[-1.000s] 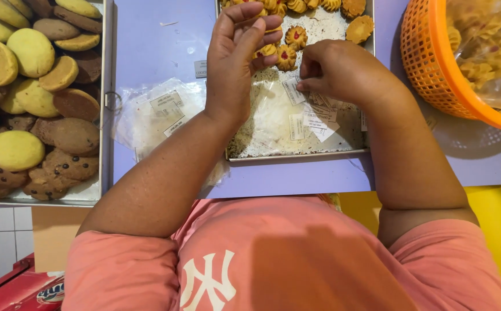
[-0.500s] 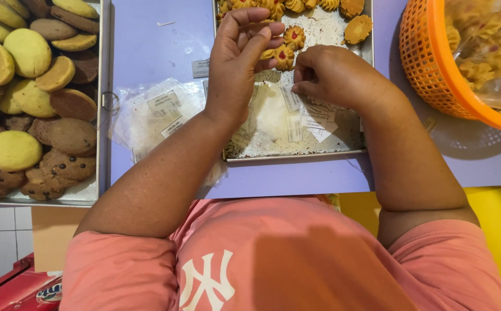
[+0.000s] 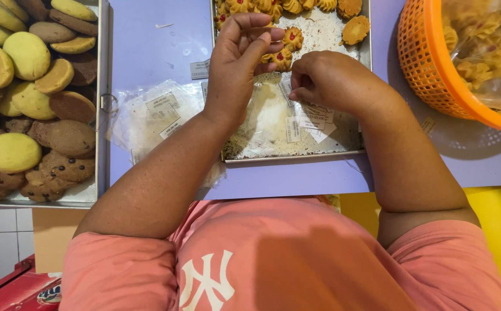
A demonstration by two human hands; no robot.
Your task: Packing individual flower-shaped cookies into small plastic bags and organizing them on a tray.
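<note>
My left hand point(image 3: 240, 60) is raised over the near end of a metal tray point(image 3: 296, 156), its thumb and fingertips pinched together beside small swirl cookies with red centres point(image 3: 286, 47). My right hand point(image 3: 326, 80) is curled close to it, fingers pinched. Between the two hands a clear plastic bag point(image 3: 265, 109) hangs down onto the tray; both hands seem to grip its top edge. More clear packets with white labels point(image 3: 305, 120) lie in the tray under my right hand. Crumbs cover the tray floor.
A second tray point(image 3: 102, 115) on the left is heaped with large yellow and brown cookies point(image 3: 29, 103). A pile of clear labelled bags point(image 3: 152, 115) lies on the purple table between the trays. An orange basket point(image 3: 426, 63) at the right holds bagged cookies point(image 3: 480, 55).
My left hand has drawn back from the far cookies toward me. My right hand has shifted a little left, closer to it. The trays have not moved.
</note>
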